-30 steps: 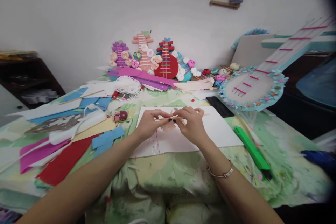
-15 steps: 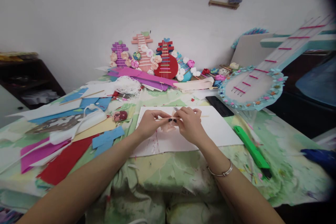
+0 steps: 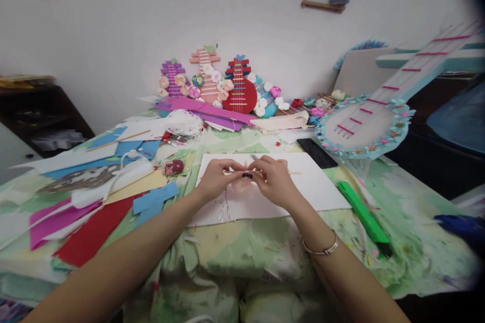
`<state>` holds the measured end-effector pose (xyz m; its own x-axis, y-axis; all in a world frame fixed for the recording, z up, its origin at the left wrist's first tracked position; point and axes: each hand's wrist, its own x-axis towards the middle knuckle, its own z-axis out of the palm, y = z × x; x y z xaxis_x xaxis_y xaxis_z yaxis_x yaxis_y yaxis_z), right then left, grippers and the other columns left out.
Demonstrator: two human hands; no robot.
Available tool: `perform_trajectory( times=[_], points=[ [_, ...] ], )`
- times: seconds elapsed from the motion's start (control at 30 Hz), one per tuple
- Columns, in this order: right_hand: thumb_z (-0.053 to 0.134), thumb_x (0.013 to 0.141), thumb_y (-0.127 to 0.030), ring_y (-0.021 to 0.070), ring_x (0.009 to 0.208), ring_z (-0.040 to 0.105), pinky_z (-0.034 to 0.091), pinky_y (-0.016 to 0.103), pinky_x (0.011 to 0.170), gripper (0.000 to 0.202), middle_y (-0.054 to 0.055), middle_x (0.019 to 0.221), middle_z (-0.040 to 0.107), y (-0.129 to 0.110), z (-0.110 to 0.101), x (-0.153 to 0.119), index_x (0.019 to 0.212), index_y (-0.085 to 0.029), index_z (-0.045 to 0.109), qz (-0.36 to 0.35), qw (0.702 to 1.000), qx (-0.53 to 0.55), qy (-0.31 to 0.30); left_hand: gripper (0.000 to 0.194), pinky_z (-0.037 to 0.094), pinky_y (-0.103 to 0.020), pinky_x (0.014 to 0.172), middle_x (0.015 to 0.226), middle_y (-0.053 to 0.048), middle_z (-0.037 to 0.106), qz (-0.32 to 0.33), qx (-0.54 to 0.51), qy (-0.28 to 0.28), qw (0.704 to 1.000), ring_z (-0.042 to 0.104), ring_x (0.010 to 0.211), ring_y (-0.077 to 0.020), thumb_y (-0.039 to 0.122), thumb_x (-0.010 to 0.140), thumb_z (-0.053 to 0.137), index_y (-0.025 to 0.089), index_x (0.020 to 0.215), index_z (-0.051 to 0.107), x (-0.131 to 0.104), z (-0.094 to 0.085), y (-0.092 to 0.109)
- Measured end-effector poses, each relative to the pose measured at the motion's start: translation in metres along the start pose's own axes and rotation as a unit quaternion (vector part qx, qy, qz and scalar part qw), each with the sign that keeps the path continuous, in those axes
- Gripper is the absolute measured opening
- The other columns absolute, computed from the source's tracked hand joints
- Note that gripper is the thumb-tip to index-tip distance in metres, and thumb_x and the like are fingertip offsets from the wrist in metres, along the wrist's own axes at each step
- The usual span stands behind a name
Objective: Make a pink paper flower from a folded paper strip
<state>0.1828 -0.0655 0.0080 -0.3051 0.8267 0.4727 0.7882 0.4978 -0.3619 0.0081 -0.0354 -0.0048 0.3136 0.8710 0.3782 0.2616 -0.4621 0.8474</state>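
Observation:
Over the white paper sheet point(image 3: 314, 189), my left hand point(image 3: 216, 177) and my right hand point(image 3: 273, 179) meet thumb to thumb. Both are closed in a pinch on a thin wooden stick point(image 3: 295, 172), whose pale end sticks out past my right hand. A piece of pale pink, see-through paper point(image 3: 239, 184) hangs at the fingertips, partly hidden by them; whether it is wrapped round the stick I cannot tell. A small silvery pointed tip point(image 3: 253, 157) shows above my right fingers; the rest of that tool is hidden.
To the right lie a green box cutter point(image 3: 364, 212) and a black phone point(image 3: 316, 153). Coloured felt-like sheets point(image 3: 100, 232) and a white glue gun point(image 3: 131, 177) spread on the left. Behind stand small craft lutes point(image 3: 238, 93); a larger light-blue one point(image 3: 359, 128) leans at right.
My thumbs have come together, and my right fingers have shifted slightly along the stick. The stick's free end now sits a little lower. Everything around has stayed put.

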Motion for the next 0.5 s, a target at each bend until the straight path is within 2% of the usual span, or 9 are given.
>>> perform_trajectory(
  times=[0.2,0.5],
  points=[
    [0.048,0.078,-0.011,0.0128,0.076,0.053,0.023,0.030,0.071,0.015,0.001,0.084,0.058,0.0033,0.0032,0.0022,0.076,-0.019,0.060,0.014,1.000,-0.002,0.001,0.025,0.045,-0.023,0.059,0.072,-0.006,0.071,-0.044,-0.022,0.011,0.999,0.061,0.067,-0.0168,0.036,0.062,0.072,0.013,0.072,0.071,0.0001,0.0010,0.0032],
    [0.051,0.074,-0.008,0.0142,0.075,0.053,0.029,0.028,0.067,0.013,0.002,0.082,0.057,0.0045,0.0028,0.0029,0.073,-0.018,0.059,0.006,1.000,0.000,0.018,0.029,0.047,-0.025,0.058,0.071,-0.007,0.067,-0.098,-0.129,-0.038,0.986,0.060,0.061,-0.0147,0.035,0.060,0.073,0.010,0.073,0.066,-0.0007,0.0013,0.0074]
  ],
)
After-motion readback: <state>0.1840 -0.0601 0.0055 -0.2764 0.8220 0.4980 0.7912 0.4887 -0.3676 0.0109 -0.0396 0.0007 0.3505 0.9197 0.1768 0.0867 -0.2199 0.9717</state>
